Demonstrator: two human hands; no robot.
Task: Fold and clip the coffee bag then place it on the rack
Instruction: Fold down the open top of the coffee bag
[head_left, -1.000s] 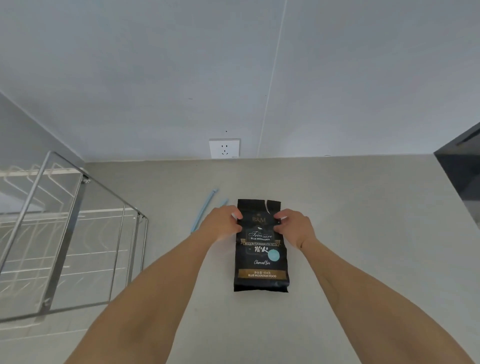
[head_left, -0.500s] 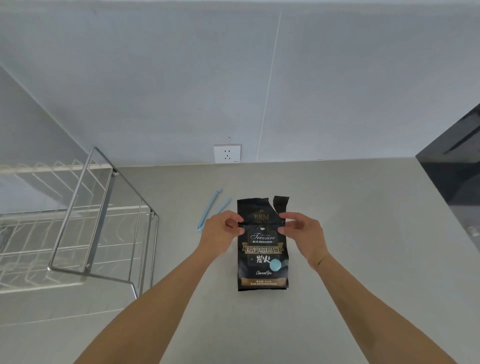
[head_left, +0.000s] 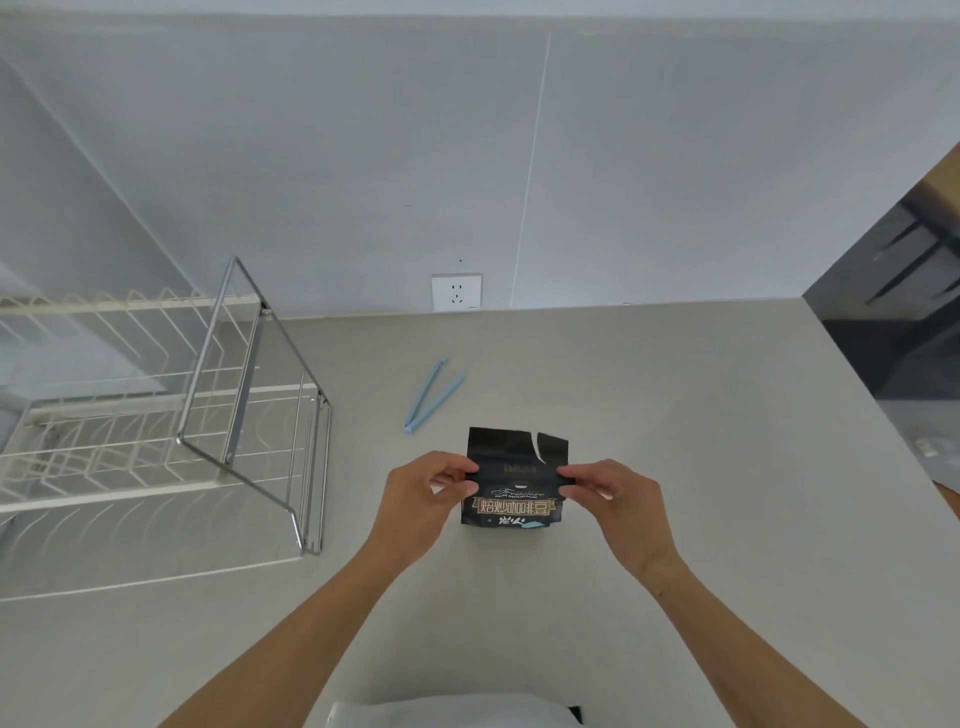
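Note:
A black coffee bag (head_left: 514, 480) with gold lettering is lifted at its top off the grey counter (head_left: 701, 467); its top edge has a torn notch. My left hand (head_left: 423, 493) pinches the bag's left edge and my right hand (head_left: 615, 488) pinches its right edge, both just below the top flap. A pale blue sealing clip (head_left: 434, 392) lies open on the counter behind and left of the bag, touched by neither hand. The metal wire rack (head_left: 218, 415) stands at the left.
A white wall socket (head_left: 456, 291) sits on the wall behind the counter. The counter's right edge drops to a dark floor area (head_left: 893, 338). A white garment shows at the bottom edge of the view.
The bag's upper part has come up from lying flat, so less of its lower label shows. Both hands shifted their pinch to the side edges. The view swung, showing more of the rack.

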